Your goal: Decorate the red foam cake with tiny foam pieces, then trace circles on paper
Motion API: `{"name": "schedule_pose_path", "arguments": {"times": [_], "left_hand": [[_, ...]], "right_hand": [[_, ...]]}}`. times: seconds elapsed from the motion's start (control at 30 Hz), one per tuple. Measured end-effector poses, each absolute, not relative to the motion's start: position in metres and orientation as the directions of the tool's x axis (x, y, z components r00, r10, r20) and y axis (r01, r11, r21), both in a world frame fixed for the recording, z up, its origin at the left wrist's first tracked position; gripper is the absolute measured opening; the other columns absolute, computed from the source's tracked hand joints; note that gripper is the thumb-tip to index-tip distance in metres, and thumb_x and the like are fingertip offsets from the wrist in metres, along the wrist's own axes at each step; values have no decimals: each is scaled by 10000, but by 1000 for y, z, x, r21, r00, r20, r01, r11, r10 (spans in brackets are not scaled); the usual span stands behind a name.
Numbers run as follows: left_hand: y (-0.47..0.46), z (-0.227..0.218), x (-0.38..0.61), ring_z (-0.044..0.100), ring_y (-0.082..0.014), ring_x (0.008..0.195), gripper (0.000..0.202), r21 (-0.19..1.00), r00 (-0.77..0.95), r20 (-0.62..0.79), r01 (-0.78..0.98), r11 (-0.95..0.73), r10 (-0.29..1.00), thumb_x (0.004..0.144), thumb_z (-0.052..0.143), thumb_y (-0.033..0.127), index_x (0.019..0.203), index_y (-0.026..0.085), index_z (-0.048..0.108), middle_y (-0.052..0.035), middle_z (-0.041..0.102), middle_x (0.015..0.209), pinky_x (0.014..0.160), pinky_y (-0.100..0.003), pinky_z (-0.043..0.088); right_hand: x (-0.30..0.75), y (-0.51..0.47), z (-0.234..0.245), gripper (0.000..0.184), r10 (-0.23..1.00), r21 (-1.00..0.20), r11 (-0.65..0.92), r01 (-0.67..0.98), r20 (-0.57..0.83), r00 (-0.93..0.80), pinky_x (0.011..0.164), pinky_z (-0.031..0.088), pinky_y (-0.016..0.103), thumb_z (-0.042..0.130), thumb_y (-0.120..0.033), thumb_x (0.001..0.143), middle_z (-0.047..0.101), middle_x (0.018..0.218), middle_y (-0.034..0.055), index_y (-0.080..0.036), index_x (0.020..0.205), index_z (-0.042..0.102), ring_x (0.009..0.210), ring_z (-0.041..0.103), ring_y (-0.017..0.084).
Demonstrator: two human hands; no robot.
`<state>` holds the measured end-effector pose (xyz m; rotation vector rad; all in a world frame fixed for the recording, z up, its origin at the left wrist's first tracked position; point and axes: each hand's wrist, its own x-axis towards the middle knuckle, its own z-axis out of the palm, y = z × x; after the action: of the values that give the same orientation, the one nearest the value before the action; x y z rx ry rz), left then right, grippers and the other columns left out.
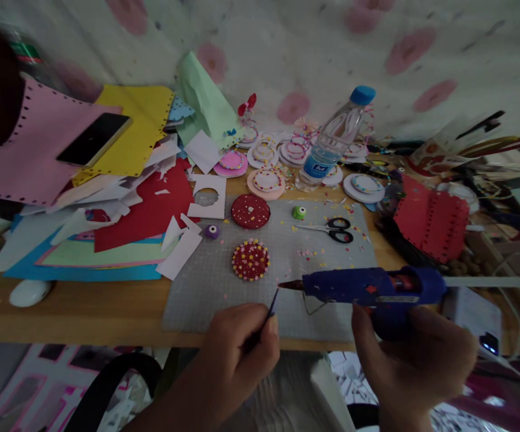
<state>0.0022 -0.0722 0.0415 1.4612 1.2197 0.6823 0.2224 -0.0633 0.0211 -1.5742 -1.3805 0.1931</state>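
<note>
My left hand point(242, 345) is closed around thin dark tweezers point(272, 303), their point up; a tiny pink piece seems to be at the tip. Close to that tip is the nozzle of a blue hot glue gun point(363, 287), which my right hand point(415, 354) grips by its handle. A white glue stick point(489, 281) sticks out of its back. Beyond my hands, a dark red disc point(251, 260) dotted with small stars and edged with flowers lies on the grey cutting mat point(206, 297). Behind it is another red disc point(250, 211) with white dots.
Black-handled scissors point(338, 230), a green craft punch point(299, 212) and a purple punch point(212, 231) lie on the mat among confetti. A water bottle point(329, 144) stands behind, near beaded rings on discs. Paper sheets point(152, 204) and a phone point(95, 139) are piled left.
</note>
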Motion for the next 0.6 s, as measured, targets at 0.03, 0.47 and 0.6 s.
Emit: {"name": "schedule_pose_path", "arguments": {"times": [0.03,0.47,0.6], "left_hand": [[-72,42,2,385,-107,544,397,944,313,-192,319,87,930,1008,367,332,632,212,325,44,389,575,541,-286,259],[-71,42,3,390,-110,542,397,941,314,-195,327,87,929,1004,363,335,627,213,329,39,397,571,533,-285,261],[-71,41,2,388,-107,540,404,945,317,-198,312,96,927,1009,359,350,631,212,329,39,399,576,530,-282,261]], "right_hand": [[222,-63,22,505,821,-711,172,682,486,299,363,180,225,779,-121,619,318,487,-93,-246,551,294,400,274,51],[220,-60,26,451,795,-668,221,710,546,266,367,228,212,757,-103,653,374,483,-82,-238,561,336,408,328,64],[219,-59,27,432,784,-644,262,719,577,231,366,245,207,748,-100,657,418,492,-77,-236,570,348,403,367,66]]}}
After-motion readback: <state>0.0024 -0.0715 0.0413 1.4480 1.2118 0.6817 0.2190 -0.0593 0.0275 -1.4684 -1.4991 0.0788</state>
